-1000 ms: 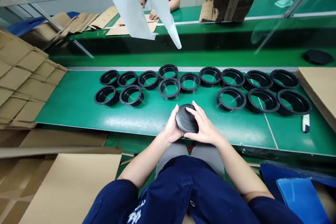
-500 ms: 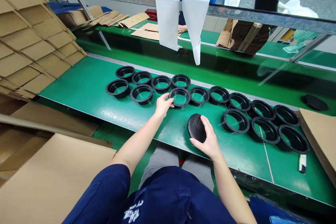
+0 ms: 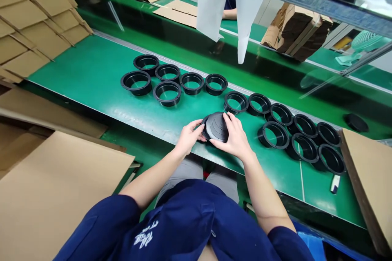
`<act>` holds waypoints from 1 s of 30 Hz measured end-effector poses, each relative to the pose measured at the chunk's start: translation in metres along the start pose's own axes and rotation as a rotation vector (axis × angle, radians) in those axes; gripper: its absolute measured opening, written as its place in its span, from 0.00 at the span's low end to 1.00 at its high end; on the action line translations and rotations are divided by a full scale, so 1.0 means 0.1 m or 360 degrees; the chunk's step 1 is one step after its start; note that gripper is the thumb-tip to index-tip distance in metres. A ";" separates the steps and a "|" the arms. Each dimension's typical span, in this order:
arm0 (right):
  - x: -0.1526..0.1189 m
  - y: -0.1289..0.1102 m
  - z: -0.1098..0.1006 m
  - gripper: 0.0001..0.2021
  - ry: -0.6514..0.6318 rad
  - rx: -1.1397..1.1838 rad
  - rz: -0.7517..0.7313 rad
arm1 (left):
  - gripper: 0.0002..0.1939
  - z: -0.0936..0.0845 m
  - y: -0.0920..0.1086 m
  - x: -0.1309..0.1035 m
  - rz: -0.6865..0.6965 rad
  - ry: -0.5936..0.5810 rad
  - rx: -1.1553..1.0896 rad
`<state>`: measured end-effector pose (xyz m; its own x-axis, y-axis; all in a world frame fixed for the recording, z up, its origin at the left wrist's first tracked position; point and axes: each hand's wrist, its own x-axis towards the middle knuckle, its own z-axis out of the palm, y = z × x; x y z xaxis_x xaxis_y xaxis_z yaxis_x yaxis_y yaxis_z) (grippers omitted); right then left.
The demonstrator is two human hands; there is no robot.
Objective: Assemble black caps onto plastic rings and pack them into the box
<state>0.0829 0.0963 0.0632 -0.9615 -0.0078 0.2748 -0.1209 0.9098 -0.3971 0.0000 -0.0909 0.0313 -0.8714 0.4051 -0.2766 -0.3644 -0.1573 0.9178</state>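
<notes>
Close to the front edge of the green bench, my right hand (image 3: 235, 136) grips a round black lid (image 3: 217, 126) with stepped circles on its face. The lid sits over a black flanged ring (image 3: 204, 130), mostly hidden beneath it. My left hand (image 3: 190, 135) pinches that ring at its left side. Whether lid and ring are fully seated together I cannot tell. Beyond my hands, several more black rings stand on the bench, among them one at the left (image 3: 168, 94) and one just behind the lid (image 3: 235, 102).
Stacked cardboard (image 3: 33, 12) rises at the left, and a cardboard box (image 3: 367, 171) stands at the right end. A small white-and-black tool (image 3: 335, 183) lies near it. Paper strips (image 3: 214, 4) hang from the shelf. Across the bench, a co-worker's arm (image 3: 230, 14) shows.
My left hand has drawn one ring from the row toward me. My right hand has brought the lid up and left onto it. The view has shifted slightly.
</notes>
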 end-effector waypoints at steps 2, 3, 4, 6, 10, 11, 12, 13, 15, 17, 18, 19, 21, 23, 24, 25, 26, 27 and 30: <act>0.07 -0.01 0.02 0.51 -0.0072 -0.0073 -0.0006 | 0.26 -0.02 0.01 -0.02 -0.0058 -0.0027 -0.0068; 0.10 -0.02 0.03 0.50 -0.0100 -0.0104 -0.0009 | 0.25 -0.03 0.02 -0.02 -0.0083 -0.0032 -0.0099; 0.12 -0.03 0.04 0.50 -0.0124 -0.0130 -0.0016 | 0.25 -0.04 0.02 -0.03 -0.0104 -0.0033 -0.0128; 0.14 -0.03 0.08 0.51 -0.0169 -0.0165 -0.0031 | 0.25 -0.06 0.03 -0.05 -0.0135 -0.0027 -0.0177; 0.11 -0.01 0.18 0.51 -0.0252 -0.0192 -0.0070 | 0.24 -0.11 0.02 -0.08 -0.0162 -0.0031 -0.0223; 0.10 -0.02 0.17 0.52 -0.0268 -0.0206 -0.0084 | 0.24 -0.13 0.03 -0.09 -0.0161 -0.0033 -0.0227; 0.10 -0.04 0.14 0.52 -0.0283 -0.0227 -0.0097 | 0.23 -0.15 0.03 -0.09 -0.0151 -0.0030 -0.0228; 0.11 -0.08 0.09 0.51 -0.0292 -0.0251 -0.0117 | 0.23 -0.18 0.03 -0.10 -0.0129 -0.0016 -0.0226; 0.17 -0.19 -0.06 0.48 -0.0246 -0.0286 -0.0167 | 0.21 -0.23 0.03 -0.10 -0.0055 0.0059 -0.0216; 0.28 -0.31 -0.17 0.44 -0.0094 -0.0282 -0.0176 | 0.20 -0.27 0.03 -0.10 0.0017 0.0156 -0.0201; 0.34 -0.36 -0.18 0.42 -0.0018 -0.0273 -0.0162 | 0.20 -0.29 0.02 -0.09 0.0039 0.0193 -0.0193; 0.39 -0.40 -0.15 0.41 0.0023 -0.0264 -0.0136 | 0.20 -0.30 0.01 -0.09 0.0054 0.0219 -0.0185; 0.46 -0.42 0.01 0.39 -0.0076 -0.0251 -0.0079 | 0.21 -0.31 -0.01 -0.09 0.0080 0.0246 -0.0163; 0.48 -0.40 0.20 0.37 -0.0284 -0.0245 -0.0052 | 0.20 -0.31 -0.02 -0.10 0.0107 0.0252 -0.0135; 0.47 -0.37 0.26 0.36 -0.0355 -0.0231 -0.0054 | 0.20 -0.30 -0.02 -0.10 0.0115 0.0237 -0.0117; 0.46 -0.33 0.28 0.36 -0.0371 -0.0205 -0.0061 | 0.20 -0.30 -0.02 -0.09 0.0118 0.0211 -0.0097; 0.43 -0.28 0.26 0.34 -0.0311 -0.0164 -0.0062 | 0.20 -0.29 -0.02 -0.08 0.0116 0.0174 -0.0073; 0.40 -0.22 0.22 0.32 -0.0190 -0.0102 -0.0042 | 0.20 -0.27 -0.02 -0.06 0.0113 0.0133 -0.0047; 0.20 -0.01 0.06 0.28 0.0336 0.0165 0.0243 | 0.22 -0.19 -0.02 -0.04 0.0102 0.0025 0.0045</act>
<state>0.0621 0.0928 0.0639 -0.8990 0.2230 0.3770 -0.0133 0.8464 -0.5324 -0.0020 -0.1095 0.0251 -0.8979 0.3807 -0.2210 -0.2984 -0.1572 0.9414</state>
